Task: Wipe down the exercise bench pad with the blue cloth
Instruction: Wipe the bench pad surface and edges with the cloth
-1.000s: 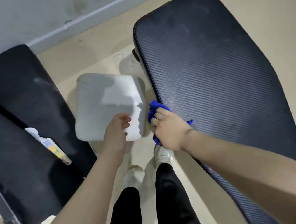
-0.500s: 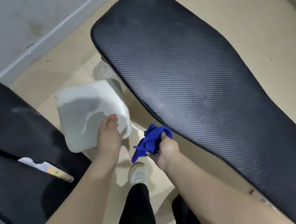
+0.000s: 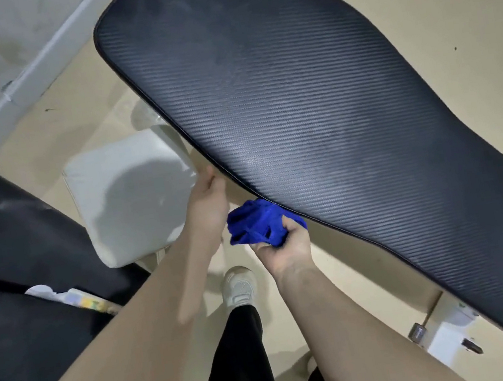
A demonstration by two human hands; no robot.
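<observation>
The long black textured bench pad [image 3: 313,108] runs from upper left to lower right across the view. My right hand [image 3: 285,247] grips a bunched blue cloth [image 3: 255,224] just below the pad's near edge, off the pad surface. My left hand [image 3: 208,197] hangs beside the cloth, fingers loosely curled and holding nothing, near the pad's edge and the corner of a white cushion.
A white square cushion [image 3: 125,190] stands left of the bench. A second black pad [image 3: 11,261] lies at far left with a spray bottle [image 3: 72,297] on it. The white bench frame [image 3: 447,330] shows at lower right. My white shoe [image 3: 238,284] stands on the beige floor.
My right hand pulled the cloth off the pad's side edge and now holds it bunched below the pad. My left hand drifted right, toward the cloth. The view swung rightward.
</observation>
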